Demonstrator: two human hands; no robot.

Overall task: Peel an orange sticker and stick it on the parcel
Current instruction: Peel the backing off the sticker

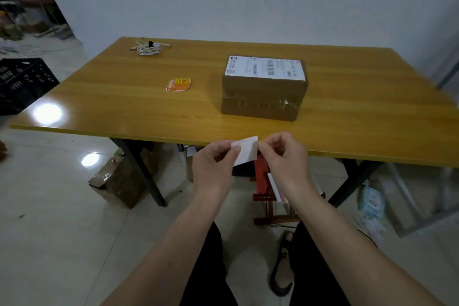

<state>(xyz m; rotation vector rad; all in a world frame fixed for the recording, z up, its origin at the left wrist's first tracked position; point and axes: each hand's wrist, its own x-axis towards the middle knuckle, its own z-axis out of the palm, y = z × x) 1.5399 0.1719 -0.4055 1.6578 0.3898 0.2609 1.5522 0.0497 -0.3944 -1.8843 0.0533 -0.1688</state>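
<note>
Left hand [215, 156] and right hand [282, 150] both pinch a sticker [246, 150], white back showing, peeling underway; parcel [264, 87] bears no orange sticker yet.

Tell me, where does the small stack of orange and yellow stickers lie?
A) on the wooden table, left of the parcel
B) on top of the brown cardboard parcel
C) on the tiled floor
A: the small stack of orange and yellow stickers lies flat on the wooden table, apart from the brown cardboard parcel and to its left.
</note>
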